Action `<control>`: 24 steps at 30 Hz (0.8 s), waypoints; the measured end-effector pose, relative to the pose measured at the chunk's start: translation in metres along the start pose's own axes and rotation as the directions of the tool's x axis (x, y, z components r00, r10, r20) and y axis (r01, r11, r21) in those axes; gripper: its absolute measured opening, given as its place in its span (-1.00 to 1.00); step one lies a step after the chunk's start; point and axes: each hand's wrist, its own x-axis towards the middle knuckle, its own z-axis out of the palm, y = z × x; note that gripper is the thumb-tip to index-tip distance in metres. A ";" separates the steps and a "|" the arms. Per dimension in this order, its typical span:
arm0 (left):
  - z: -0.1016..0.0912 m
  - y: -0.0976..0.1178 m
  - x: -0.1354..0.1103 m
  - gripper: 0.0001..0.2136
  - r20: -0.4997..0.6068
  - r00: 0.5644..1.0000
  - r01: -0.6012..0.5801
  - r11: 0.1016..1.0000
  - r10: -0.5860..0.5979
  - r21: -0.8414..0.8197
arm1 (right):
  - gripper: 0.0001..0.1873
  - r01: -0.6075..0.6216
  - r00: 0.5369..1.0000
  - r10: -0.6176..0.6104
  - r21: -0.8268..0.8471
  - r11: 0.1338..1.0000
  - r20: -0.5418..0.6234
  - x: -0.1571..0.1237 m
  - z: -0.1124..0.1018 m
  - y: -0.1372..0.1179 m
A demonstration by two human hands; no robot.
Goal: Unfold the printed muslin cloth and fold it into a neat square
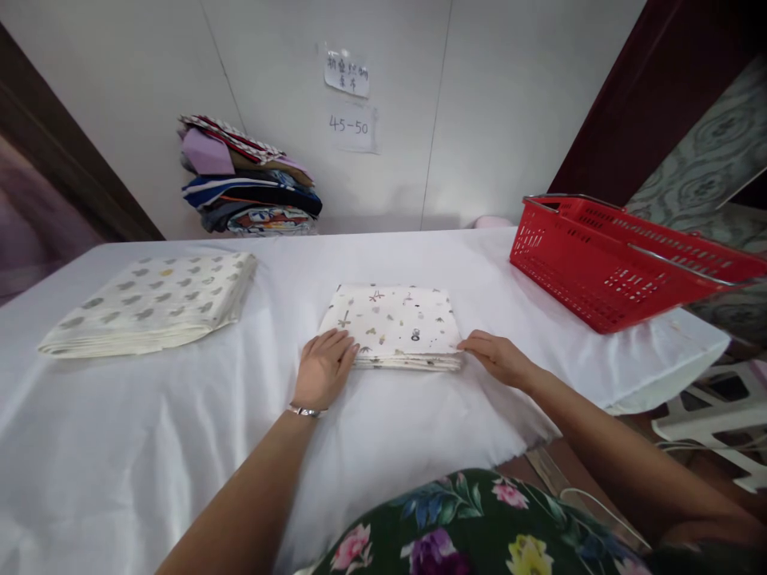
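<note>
A folded white cloth with small printed figures lies in the middle of the white-covered table. My left hand rests flat on its near left corner, fingers stretched out. My right hand touches the near right corner, with the fingers curled against the cloth's edge. A bracelet sits on my left wrist.
A second folded cloth with grey and yellow spots lies at the left. A stack of folded colourful fabrics stands against the back wall. A red plastic basket sits at the right edge. White plastic stools stand beyond the table's right corner.
</note>
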 end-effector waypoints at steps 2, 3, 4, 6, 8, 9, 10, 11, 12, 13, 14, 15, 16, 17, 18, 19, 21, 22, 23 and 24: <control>0.000 0.000 0.000 -0.73 0.001 1.000 0.004 1.000 -0.004 0.006 | -0.67 0.009 1.000 -0.009 -0.010 1.000 0.021 -0.005 0.002 0.002; 0.001 0.000 0.000 -0.73 0.003 1.000 0.008 1.000 -0.008 0.008 | -0.66 0.018 0.999 -0.018 -0.012 1.000 0.037 -0.008 0.003 0.002; 0.001 0.000 0.000 -0.73 0.006 1.000 0.013 1.000 -0.013 0.008 | -0.65 0.027 0.999 -0.026 -0.011 1.000 0.046 -0.009 0.004 0.002; 0.001 0.000 0.000 -0.73 0.011 1.000 0.022 1.000 -0.022 0.005 | -0.64 0.037 0.998 -0.037 -0.006 0.999 0.049 -0.011 0.005 0.001; 0.002 -0.001 0.000 -0.73 0.016 1.000 0.024 1.000 -0.024 0.002 | -0.64 0.041 0.998 -0.041 -0.003 0.999 0.040 -0.010 0.005 -0.001; 0.002 -0.001 0.000 -0.73 0.016 1.000 0.025 1.000 -0.025 0.000 | -0.64 0.042 0.998 -0.042 -0.003 0.999 0.036 -0.010 0.004 -0.003; 0.002 -0.001 0.000 -0.73 0.014 1.000 0.026 1.000 -0.026 -0.001 | -0.64 0.043 0.999 -0.043 -0.002 0.999 0.033 -0.010 0.004 -0.003; 0.002 -0.001 0.000 -0.73 0.010 1.000 0.027 1.000 -0.027 -0.003 | -0.64 0.044 0.998 -0.044 -0.004 0.999 0.033 -0.010 0.003 -0.004; 0.002 0.000 0.000 -0.73 0.007 1.000 0.027 1.000 -0.027 -0.006 | -0.64 0.043 0.999 -0.043 -0.010 0.999 0.033 -0.009 0.003 -0.004; 0.002 0.000 0.000 -0.73 0.003 1.000 0.028 1.000 -0.028 -0.009 | -0.65 0.041 0.999 -0.041 -0.019 0.999 0.031 -0.009 0.004 -0.003; 0.002 0.000 0.000 -0.73 0.000 1.000 0.029 1.000 -0.029 -0.011 | -0.67 0.039 0.999 -0.038 -0.031 0.999 0.030 -0.009 0.005 -0.003; 0.002 0.000 0.000 -0.73 0.001 1.000 0.029 0.999 -0.029 -0.012 | -0.69 0.036 0.999 -0.035 -0.043 0.998 0.029 -0.009 0.006 -0.002; 0.002 0.001 0.000 -0.73 0.003 1.000 0.030 0.999 -0.030 -0.013 | -0.70 0.033 0.999 -0.032 -0.055 0.998 0.027 -0.009 0.007 -0.001; 0.002 0.001 0.000 -0.73 0.005 0.999 0.032 0.999 -0.032 -0.013 | -0.72 0.031 0.999 -0.029 -0.066 0.997 0.027 -0.009 0.008 0.000; 0.002 0.001 0.000 -0.73 0.007 0.999 0.033 0.999 -0.033 -0.013 | -0.72 0.031 0.999 -0.029 -0.073 0.997 0.028 -0.009 0.009 0.001; 0.002 0.000 0.000 -0.73 0.009 0.999 0.034 0.999 -0.034 -0.012 | -0.73 0.035 0.999 -0.032 -0.077 0.996 0.033 -0.008 0.009 0.002; 0.002 -0.001 0.000 -0.72 0.012 0.999 0.032 0.999 -0.032 -0.011 | -0.73 0.050 0.998 -0.047 -0.081 0.995 0.046 -0.007 0.008 0.002; 0.002 -0.001 0.000 -0.72 0.013 0.999 0.030 1.000 -0.030 -0.010 | -0.72 0.060 0.997 -0.055 -0.084 0.995 0.055 -0.007 0.007 0.003; 0.002 -0.002 0.000 -0.72 0.016 1.000 0.027 1.000 -0.027 -0.008 | -0.72 0.070 0.996 -0.064 -0.089 0.994 0.065 -0.006 0.005 0.003; 0.002 -0.002 0.000 -0.72 0.017 1.000 0.026 1.000 -0.026 -0.006 | -0.72 0.079 0.995 -0.072 -0.098 0.992 0.075 -0.005 0.004 0.003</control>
